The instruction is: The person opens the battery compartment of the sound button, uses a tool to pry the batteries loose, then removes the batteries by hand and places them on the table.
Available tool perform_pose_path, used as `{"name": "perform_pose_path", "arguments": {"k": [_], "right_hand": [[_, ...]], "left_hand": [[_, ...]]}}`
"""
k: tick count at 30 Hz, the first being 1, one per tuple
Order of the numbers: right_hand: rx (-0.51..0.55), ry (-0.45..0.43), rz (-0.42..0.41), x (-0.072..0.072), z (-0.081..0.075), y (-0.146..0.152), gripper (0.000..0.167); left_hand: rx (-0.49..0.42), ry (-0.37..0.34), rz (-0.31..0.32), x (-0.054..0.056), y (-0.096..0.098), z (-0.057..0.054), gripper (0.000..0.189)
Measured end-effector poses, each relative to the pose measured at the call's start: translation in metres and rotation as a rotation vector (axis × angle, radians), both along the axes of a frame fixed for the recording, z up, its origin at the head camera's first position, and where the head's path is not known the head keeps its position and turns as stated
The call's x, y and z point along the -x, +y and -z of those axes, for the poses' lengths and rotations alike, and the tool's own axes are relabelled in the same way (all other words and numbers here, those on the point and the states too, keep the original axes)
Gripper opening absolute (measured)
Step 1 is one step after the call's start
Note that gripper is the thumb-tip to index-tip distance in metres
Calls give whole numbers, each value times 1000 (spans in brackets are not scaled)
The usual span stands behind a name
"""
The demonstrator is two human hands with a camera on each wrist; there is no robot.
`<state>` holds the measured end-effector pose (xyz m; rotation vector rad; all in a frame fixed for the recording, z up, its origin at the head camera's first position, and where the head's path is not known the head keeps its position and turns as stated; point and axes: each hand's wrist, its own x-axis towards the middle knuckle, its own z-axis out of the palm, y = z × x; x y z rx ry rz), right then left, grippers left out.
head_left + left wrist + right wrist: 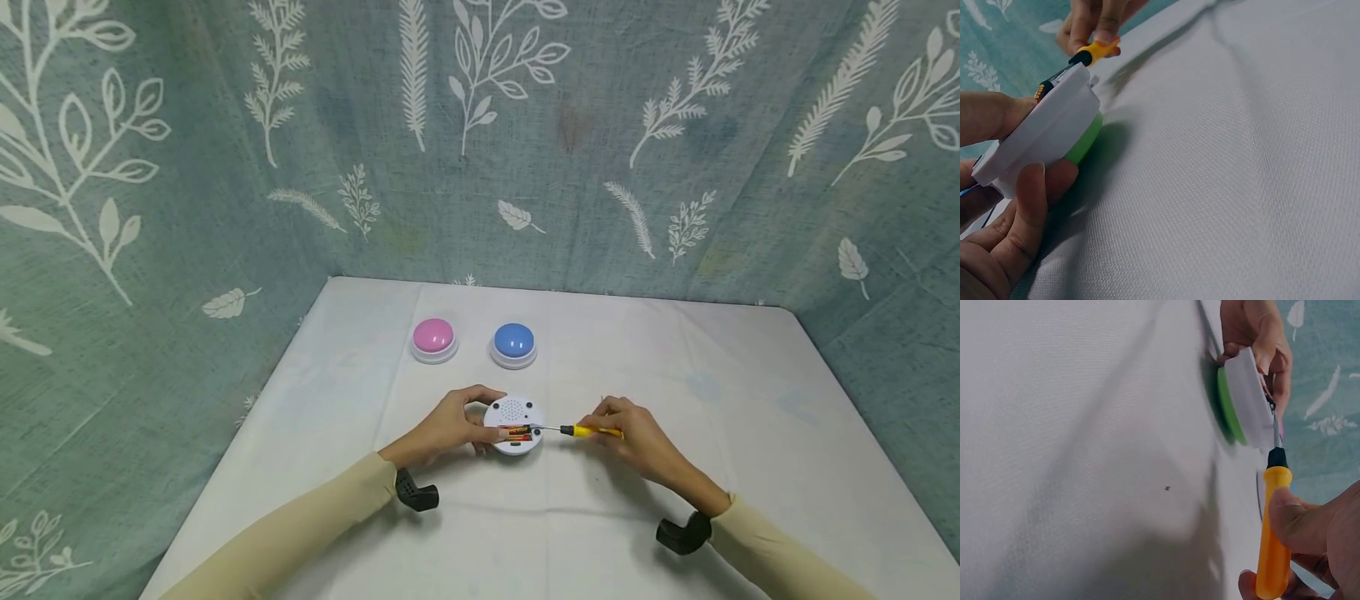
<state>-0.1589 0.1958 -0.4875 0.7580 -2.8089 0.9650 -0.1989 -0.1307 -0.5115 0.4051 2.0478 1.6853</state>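
Observation:
My left hand [453,423] grips a round white button device [513,408] by its sides, thumb on its underside. Its underside faces up, with a speaker grille and an open battery bay holding red-and-black batteries [516,437]. Below the white body, a green dome [1230,409] points down toward the table in the right wrist view. My right hand [632,437] pinches the yellow handle of a screwdriver [1275,531]. The screwdriver's shaft lies nearly level, its tip at the right end of the battery bay.
A pink-domed button [433,337] and a blue-domed button [513,342] stand on the table behind the hands. White cloth [660,358] covers the table. A small dark speck [1167,488] lies on it. Green leaf-patterned curtain [480,200] hangs along the back and sides.

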Motion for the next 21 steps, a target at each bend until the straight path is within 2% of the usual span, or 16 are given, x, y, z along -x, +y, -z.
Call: {"name": "perform_pose_path", "arguments": {"k": [16, 21], "right_hand": [[47, -100, 22, -2, 11, 2, 23], [52, -90, 23, -1, 11, 3, 22]], "left_hand": [[12, 1, 10, 2, -1, 2, 64], [14, -5, 7, 2, -2, 2, 65]]}}
